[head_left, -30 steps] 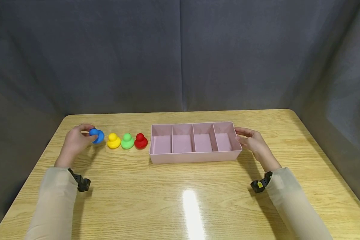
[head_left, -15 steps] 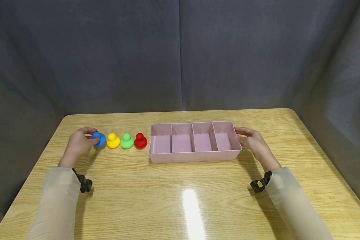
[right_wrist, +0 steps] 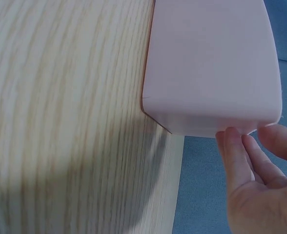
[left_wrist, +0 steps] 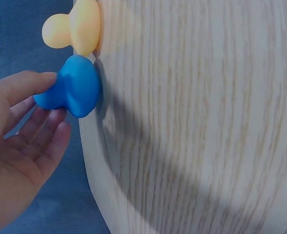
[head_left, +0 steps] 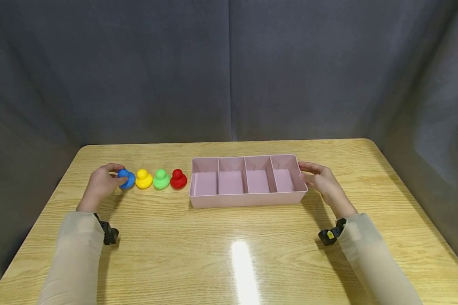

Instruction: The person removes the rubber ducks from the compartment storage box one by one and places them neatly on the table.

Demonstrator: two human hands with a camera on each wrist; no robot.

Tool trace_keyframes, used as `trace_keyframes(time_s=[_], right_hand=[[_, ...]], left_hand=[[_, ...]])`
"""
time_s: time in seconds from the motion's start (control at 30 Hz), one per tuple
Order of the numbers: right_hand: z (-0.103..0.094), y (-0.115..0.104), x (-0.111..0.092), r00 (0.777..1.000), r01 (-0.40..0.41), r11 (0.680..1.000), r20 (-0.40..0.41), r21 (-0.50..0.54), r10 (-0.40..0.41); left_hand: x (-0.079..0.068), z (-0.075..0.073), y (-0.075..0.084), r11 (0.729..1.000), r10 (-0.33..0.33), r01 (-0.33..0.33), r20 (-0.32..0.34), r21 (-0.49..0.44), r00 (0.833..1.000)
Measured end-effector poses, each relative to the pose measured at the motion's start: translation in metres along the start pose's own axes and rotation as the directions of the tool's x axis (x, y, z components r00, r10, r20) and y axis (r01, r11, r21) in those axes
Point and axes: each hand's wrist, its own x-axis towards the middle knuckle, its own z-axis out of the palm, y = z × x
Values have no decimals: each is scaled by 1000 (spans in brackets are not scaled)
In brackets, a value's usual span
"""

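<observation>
My left hand [head_left: 102, 183] pinches a blue toy [left_wrist: 80, 87] with a round knob on a wide, rounded base, thumb on the near side and fingers behind. The blue toy is low at the table, at the left end of a row of like-shaped toys. Beside it, close by, sits the yellow toy [head_left: 143, 179], then a green toy [head_left: 161, 180] and a red toy [head_left: 178, 180]. My right hand [head_left: 323, 183] touches the right end wall of a pink divided box [head_left: 248, 200], its fingers extended along the outside. The box's several compartments hold nothing.
The wooden table [head_left: 175, 254] has a far edge against a grey curtain [head_left: 156, 76], which also hangs at both sides. A bright reflection lies on the front middle of the tabletop.
My left hand has moved right and down with the blue toy, bringing it level with the row and closer to the yellow toy. My right hand and the box have stayed put.
</observation>
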Motion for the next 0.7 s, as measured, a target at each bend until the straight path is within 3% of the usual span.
trace_keyframes(time_s=[0.7], right_hand=[[0, -1, 0, 1000, -29, 999, -2, 20, 29]], left_hand=[[2, 4, -1, 999, -21, 22, 10, -28, 1000]])
